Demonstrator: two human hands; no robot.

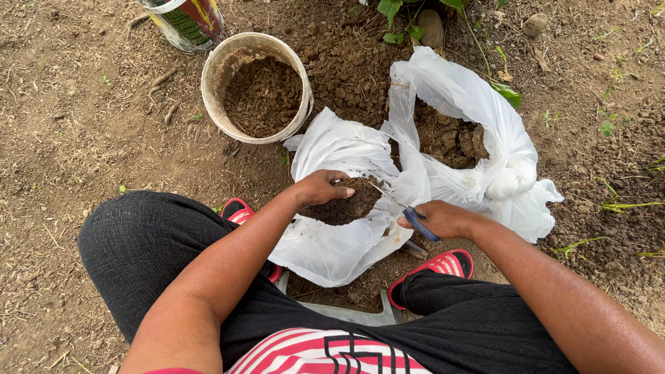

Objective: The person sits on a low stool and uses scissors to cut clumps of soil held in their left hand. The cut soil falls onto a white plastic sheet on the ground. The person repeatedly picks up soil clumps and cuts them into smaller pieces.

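At far left we note bare, dry ground point(69, 125). Next, at the top, stands a striped can point(185, 21), and just beside it a pale bucket point(211, 83) part-filled with soil. Below lies our left knee in black trousers. Our left hand point(320, 188) rests at the mouth of a small white plastic bag point(332, 249) filled with dark soil; its fingers are curled over the bag's rim and press on the soil, gripping the edge. Right of it, our right hand point(443, 220) is closed around blue-handled scissors point(414, 218), whose blades point toward the bag's mouth, touching or just beside the plastic; we cannot tell which. Behind, a larger white bag point(478, 97) holds more soil. Red sandals point(440, 266) show beneath the bags.
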